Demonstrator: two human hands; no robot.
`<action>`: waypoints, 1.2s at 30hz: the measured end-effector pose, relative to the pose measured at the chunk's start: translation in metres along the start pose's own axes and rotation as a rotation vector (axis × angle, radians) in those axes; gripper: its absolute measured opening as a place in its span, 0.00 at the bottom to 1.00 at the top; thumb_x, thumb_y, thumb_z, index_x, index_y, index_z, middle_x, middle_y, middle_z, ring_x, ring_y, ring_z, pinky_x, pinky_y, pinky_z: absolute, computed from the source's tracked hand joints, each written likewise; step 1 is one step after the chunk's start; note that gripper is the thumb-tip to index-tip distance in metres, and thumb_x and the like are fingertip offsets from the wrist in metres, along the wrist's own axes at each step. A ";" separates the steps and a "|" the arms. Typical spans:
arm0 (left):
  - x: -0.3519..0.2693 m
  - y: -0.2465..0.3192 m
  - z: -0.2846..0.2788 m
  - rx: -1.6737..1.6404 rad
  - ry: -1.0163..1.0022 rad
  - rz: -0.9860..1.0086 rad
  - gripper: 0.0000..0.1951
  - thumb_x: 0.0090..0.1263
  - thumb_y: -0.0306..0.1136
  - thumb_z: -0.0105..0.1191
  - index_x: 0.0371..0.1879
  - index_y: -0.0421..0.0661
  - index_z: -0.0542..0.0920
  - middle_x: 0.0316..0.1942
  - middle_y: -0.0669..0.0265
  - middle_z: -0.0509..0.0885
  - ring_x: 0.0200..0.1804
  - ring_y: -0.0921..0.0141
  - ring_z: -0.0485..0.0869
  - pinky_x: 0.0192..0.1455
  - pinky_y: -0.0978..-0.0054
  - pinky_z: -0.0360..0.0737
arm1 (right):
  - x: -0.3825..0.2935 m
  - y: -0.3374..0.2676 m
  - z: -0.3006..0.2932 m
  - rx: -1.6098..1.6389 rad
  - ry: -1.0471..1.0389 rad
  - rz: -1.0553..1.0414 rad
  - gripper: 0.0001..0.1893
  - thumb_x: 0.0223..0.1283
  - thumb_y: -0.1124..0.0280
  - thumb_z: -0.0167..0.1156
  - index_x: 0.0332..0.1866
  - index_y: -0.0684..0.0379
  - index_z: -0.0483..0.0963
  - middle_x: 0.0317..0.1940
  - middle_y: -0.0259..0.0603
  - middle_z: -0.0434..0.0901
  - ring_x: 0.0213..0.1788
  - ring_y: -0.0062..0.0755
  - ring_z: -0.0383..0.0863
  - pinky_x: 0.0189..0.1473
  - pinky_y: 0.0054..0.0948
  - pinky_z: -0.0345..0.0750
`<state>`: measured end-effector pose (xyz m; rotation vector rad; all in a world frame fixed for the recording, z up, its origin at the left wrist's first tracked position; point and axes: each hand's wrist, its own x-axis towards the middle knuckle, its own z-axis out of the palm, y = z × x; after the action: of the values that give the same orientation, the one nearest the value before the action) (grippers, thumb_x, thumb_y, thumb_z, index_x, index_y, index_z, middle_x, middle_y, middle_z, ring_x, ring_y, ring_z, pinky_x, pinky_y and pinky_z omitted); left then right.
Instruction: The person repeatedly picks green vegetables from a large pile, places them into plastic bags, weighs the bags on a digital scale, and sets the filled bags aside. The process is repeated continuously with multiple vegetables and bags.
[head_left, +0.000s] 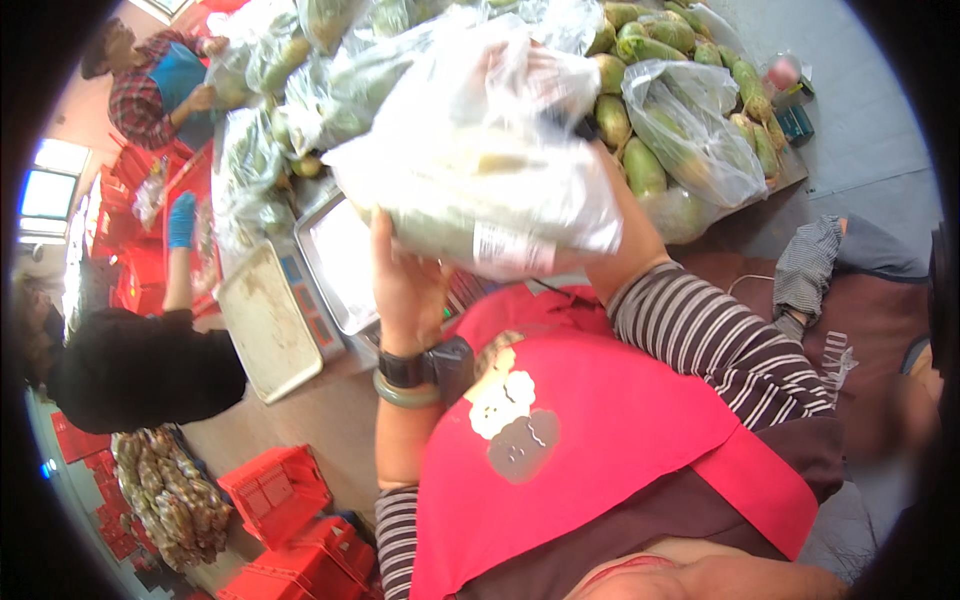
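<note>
A clear plastic bag (480, 180) of pale green radishes hangs in front of my chest, tilted, with a printed label (512, 250) on its lower side. My left hand (409, 281) holds its near left edge, thumb up against the plastic; a dark watch and a bangle circle that wrist. At the bag's far upper end my right hand (517, 71) grips the gathered plastic, its fingers partly veiled by the film. Below the bag is a weighing scale with a metal pan (341, 262), partly hidden by the bag and my left hand.
Loose green radishes (643, 166) and bagged ones (682, 135) cover the table's far side. A dirty white tray (270, 322) lies left of the scale. One person (150, 90) handles bags; another wears a blue glove (181, 220). Red crates (274, 491) stand lower left.
</note>
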<state>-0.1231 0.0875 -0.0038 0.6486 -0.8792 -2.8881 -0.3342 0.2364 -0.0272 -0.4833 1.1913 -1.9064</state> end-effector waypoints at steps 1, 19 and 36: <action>0.001 -0.001 -0.006 -0.068 0.012 -0.004 0.31 0.77 0.56 0.48 0.66 0.41 0.73 0.62 0.60 0.81 0.61 0.62 0.82 0.63 0.62 0.79 | -0.006 -0.009 0.001 0.080 -0.018 -0.051 0.16 0.72 0.65 0.55 0.57 0.64 0.74 0.48 0.40 0.82 0.47 0.30 0.84 0.50 0.28 0.82; 0.090 -0.015 0.064 0.367 -0.114 -0.251 0.22 0.83 0.43 0.41 0.65 0.40 0.74 0.57 0.60 0.84 0.54 0.64 0.85 0.59 0.65 0.82 | -0.078 -0.104 0.024 0.414 0.176 -0.756 0.08 0.73 0.72 0.52 0.50 0.62 0.75 0.40 0.34 0.79 0.41 0.21 0.80 0.46 0.20 0.78; 0.221 0.017 0.191 0.778 -0.517 -0.040 0.25 0.77 0.39 0.54 0.69 0.44 0.71 0.64 0.63 0.78 0.59 0.69 0.80 0.60 0.66 0.78 | 0.019 -0.264 -0.225 -1.130 1.251 -0.294 0.15 0.54 0.73 0.60 0.47 0.66 0.80 0.47 0.51 0.84 0.47 0.45 0.85 0.52 0.38 0.80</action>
<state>-0.4035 0.1351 0.0649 -0.1045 -2.1045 -2.7060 -0.6129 0.4047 0.0940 0.0956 3.1795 -1.5007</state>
